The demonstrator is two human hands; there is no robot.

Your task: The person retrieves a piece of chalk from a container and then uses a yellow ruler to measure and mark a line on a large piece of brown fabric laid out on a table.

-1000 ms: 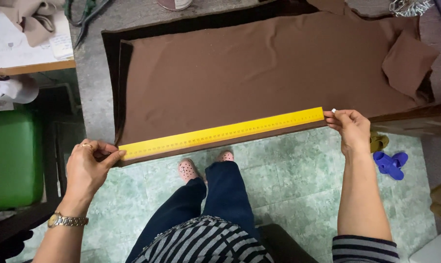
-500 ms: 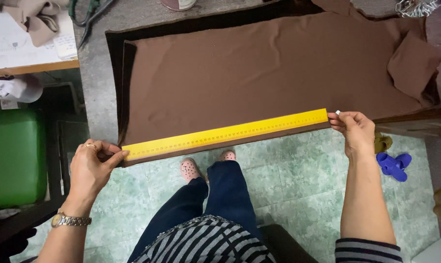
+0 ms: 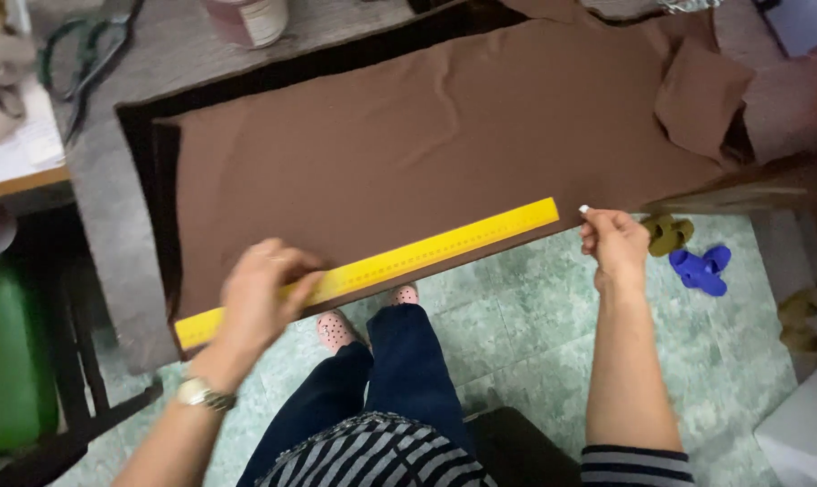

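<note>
Brown cloth [image 3: 445, 144] spread flat on the worktop [image 3: 102, 198], filling mid-frame. Yellow ruler [image 3: 399, 261] lies along its near edge, slanting from lower left up to the right. Left hand [image 3: 260, 293] pressed flat on the ruler's left part — fingers spread. Right hand [image 3: 611, 239] just beyond the ruler's right end, pinching a small white piece — chalk, perhaps. Scissors [image 3: 88, 59] upper left.
</note>
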